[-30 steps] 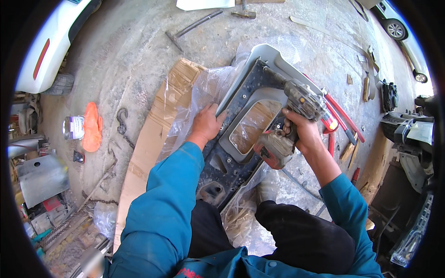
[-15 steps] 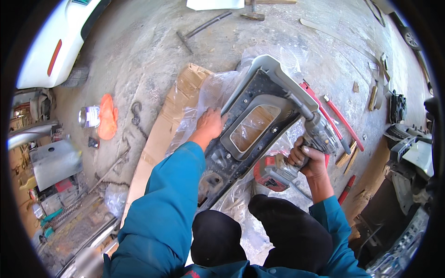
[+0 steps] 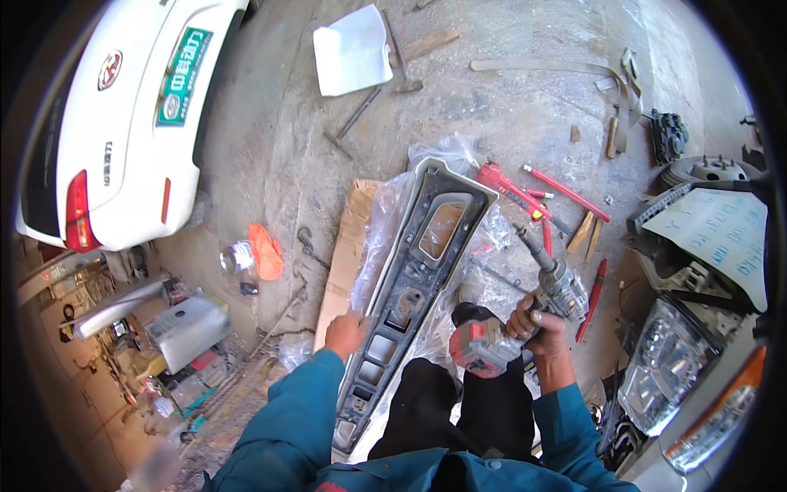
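Note:
A long grey-and-black vehicle panel (image 3: 402, 305) lies lengthwise in front of me, its ribbed inner side up, with a large rounded opening at the far end and smaller square ones nearer. My left hand (image 3: 346, 334) grips its left edge about midway, fingers curled on the rim. In my right hand (image 3: 538, 325) is a cordless impact wrench (image 3: 564, 293) with a red-and-black battery. Its long socket shaft points forward, away from the panel and to its right. Clear plastic wrap (image 3: 379, 234) and flattened cardboard (image 3: 351, 246) lie beneath the panel.
Red-handled tools (image 3: 566, 193) and wooden-handled ones lie to the right of the panel. Hammers (image 3: 354, 121) and a white sheet (image 3: 352, 51) are ahead. An orange glove (image 3: 266, 252) lies left, near a white car (image 3: 131, 123). A headlamp (image 3: 668, 365) and other vehicle parts crowd the right.
My view has drawn back, showing the panel's whole length. The wrench has moved off the panel to its right. My left hand now holds the edge nearer to me.

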Tool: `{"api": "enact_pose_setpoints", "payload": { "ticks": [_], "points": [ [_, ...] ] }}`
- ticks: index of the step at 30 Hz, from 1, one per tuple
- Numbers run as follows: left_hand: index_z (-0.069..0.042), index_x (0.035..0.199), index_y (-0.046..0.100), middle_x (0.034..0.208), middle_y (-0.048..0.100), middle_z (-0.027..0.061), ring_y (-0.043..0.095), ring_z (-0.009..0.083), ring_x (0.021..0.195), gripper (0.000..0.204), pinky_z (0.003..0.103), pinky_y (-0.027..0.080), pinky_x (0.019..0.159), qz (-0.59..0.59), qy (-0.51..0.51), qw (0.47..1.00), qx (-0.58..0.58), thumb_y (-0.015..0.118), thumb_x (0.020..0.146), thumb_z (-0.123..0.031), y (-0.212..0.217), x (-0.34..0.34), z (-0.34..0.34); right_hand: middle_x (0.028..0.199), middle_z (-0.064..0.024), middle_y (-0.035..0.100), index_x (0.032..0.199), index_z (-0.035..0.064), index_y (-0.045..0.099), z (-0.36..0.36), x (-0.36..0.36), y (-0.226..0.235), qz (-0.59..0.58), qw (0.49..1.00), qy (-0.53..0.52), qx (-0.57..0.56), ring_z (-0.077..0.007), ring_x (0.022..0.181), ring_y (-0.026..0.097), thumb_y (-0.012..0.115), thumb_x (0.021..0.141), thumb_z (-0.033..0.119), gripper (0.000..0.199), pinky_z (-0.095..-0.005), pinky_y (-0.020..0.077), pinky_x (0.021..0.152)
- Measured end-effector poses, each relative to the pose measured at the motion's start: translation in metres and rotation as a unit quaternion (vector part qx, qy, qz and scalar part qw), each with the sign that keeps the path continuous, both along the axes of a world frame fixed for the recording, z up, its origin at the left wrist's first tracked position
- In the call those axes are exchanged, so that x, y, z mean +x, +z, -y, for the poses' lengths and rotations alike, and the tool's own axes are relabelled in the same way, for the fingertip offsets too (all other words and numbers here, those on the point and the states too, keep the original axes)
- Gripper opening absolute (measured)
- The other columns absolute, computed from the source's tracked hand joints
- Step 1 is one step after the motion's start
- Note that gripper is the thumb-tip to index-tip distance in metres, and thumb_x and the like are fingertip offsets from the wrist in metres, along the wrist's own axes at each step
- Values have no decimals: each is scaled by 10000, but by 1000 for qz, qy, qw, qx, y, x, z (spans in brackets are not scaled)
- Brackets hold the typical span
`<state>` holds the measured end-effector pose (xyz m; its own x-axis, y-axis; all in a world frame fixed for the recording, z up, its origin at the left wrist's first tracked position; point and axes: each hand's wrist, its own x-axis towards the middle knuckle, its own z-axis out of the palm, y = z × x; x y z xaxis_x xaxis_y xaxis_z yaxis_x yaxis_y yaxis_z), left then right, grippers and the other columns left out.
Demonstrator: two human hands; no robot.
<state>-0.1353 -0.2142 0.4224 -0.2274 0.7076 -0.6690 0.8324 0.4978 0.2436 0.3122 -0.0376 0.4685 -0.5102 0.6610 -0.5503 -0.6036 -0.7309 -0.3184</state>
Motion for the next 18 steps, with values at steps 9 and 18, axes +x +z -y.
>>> {"api": "enact_pose_setpoints", "payload": {
  "ticks": [9,18],
  "points": [
    [2,949,759,1048,752,322,711,531,1020,464,618,549,911,-80,77,993,-46,643,1056,-434,130,-55,22,642,-36,475,1107,62,694,23,-9,103,-74,996,-40,-17,-194,559,495,805,867,226,311,-410,458,607],
    [-32,1124,821,1132,761,310,707,534,1087,473,613,546,994,-92,-6,989,-112,652,1014,-460,156,-160,26,641,-41,471,1095,64,695,6,-71,161,-49,994,-96,-35,-198,575,492,808,857,219,305,-406,441,604]
  ]
}}
